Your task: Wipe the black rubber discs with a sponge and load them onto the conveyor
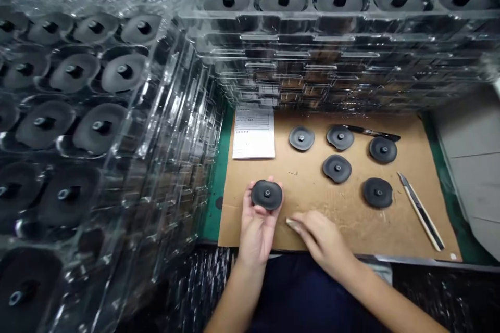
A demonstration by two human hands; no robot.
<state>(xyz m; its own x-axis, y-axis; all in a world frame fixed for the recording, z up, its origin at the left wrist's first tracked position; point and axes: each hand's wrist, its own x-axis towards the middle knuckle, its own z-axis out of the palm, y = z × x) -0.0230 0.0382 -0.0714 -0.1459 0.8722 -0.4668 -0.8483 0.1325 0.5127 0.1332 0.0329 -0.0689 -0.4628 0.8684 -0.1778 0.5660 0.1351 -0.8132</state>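
Black round disc with central stud (266, 194) is sitting in the left hand (255, 231), which is lying palm-up at 8 o'clock on the cardboard sheet (304, 192). Left fingers (247, 203) are curling up around the disc's rim, grasping it lightly. Right hand (322, 239) is reaching in just beside it, right fingers (294, 224) extended and released, holding nothing; can't tell if they are touching the cardboard. Five more discs (336, 168) are lying centre to 2 o'clock, a snap-off utility knife (422, 212) at 4 o'clock, a black-handled tool (371, 132) at 1 o'clock, a printed paper sheet (253, 131) at 10 o'clock. Stacked clear plastic trays (312, 41) loaded with discs are towering from 9 to 12 o'clock.
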